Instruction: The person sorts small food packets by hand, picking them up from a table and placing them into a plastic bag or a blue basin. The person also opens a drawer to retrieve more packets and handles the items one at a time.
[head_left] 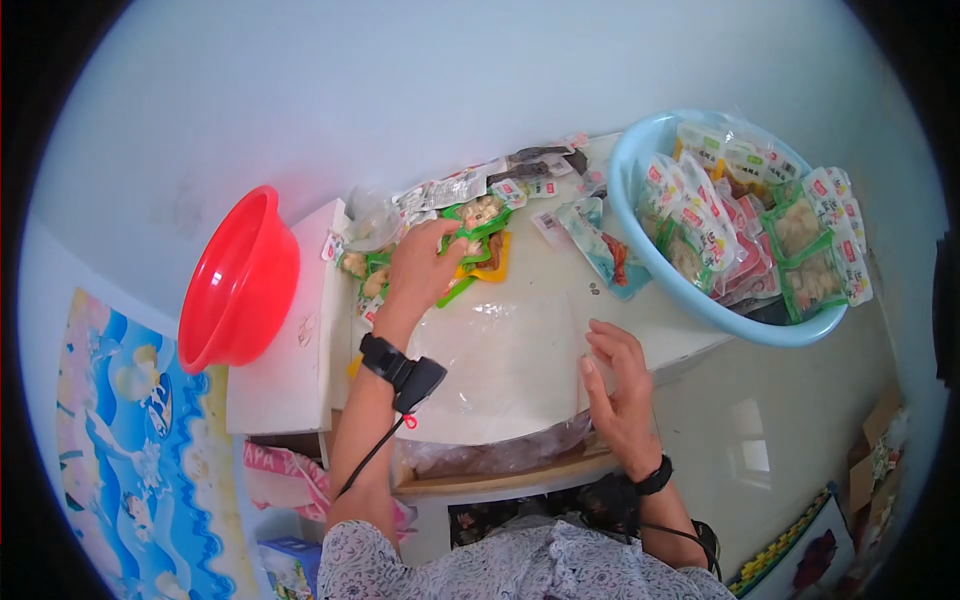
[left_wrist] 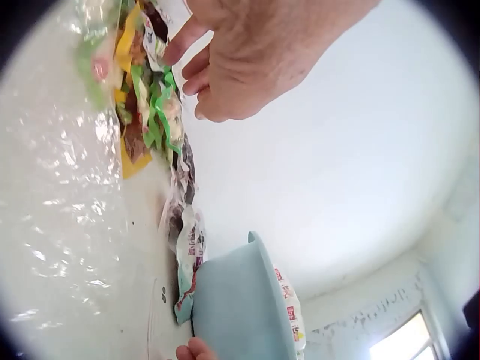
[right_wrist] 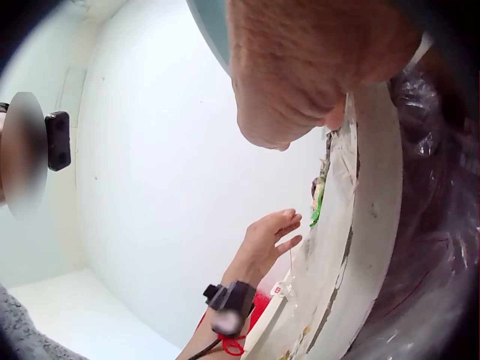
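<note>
My left hand (head_left: 425, 265) is over a row of small sealed food packets, its fingers loosely bent near a green-edged packet (head_left: 478, 212) with pale pieces inside. In the right wrist view this left hand (right_wrist: 266, 244) appears raised above the tabletop, thumb apart from the fingers. A yellow-edged packet (head_left: 495, 262) lies beside the green ones. My right hand (head_left: 622, 390) is at the front right of the table, fingers relaxed and apart, beside a large clear plastic bag (head_left: 490, 360) spread flat on the white tabletop.
A light blue basin (head_left: 625, 190) full of packets stands at the right. A red basin (head_left: 240, 280) is tilted at the left. A blue packet (head_left: 605, 250) lies by the blue basin. Below the front edge, a drawer (head_left: 500, 480) stands open with clear plastic inside.
</note>
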